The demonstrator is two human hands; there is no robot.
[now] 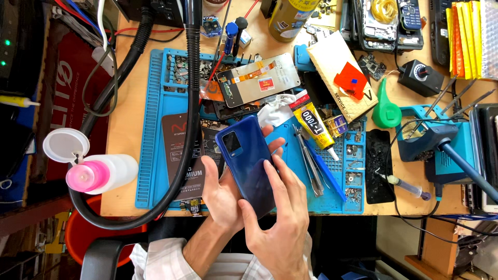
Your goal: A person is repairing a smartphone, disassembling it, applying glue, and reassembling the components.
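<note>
Blue and glossy, the phone [248, 165] lies back-up between the person's two hands, its camera corner pointing away from the body. The left hand [222, 193] cups it from underneath and along its left edge, with fingertips [275, 146] showing past the far right edge. The right hand [282, 218] lies over the near end, its thumb and fingers pressed flat on the back, so both hands are closed together on the same phone. It is held just above the near edge of a blue work mat [155, 129] that covers the wooden bench.

Just beyond the fingertips lies a crumpled white cloth [277, 110], and beside that a tube of glue [314, 124] with a yellow and black label, its nozzle pointing toward the right hand. Right of the phone, near the right hand, metal tweezers [310, 163] and a thin blue tool [326, 171] lie side by side on the mat. Farther out past the cloth rests a screen panel [258, 79] with orange ribbon cable. To the right, well clear of the hands, a cracked black glass panel [378, 166] lies beside a small syringe [407, 186]. Left of the left hand, a thick black hose [193, 103] runs across the mat, and farther left a clear bottle with a pink cap [101, 173] lies on its side.
</note>
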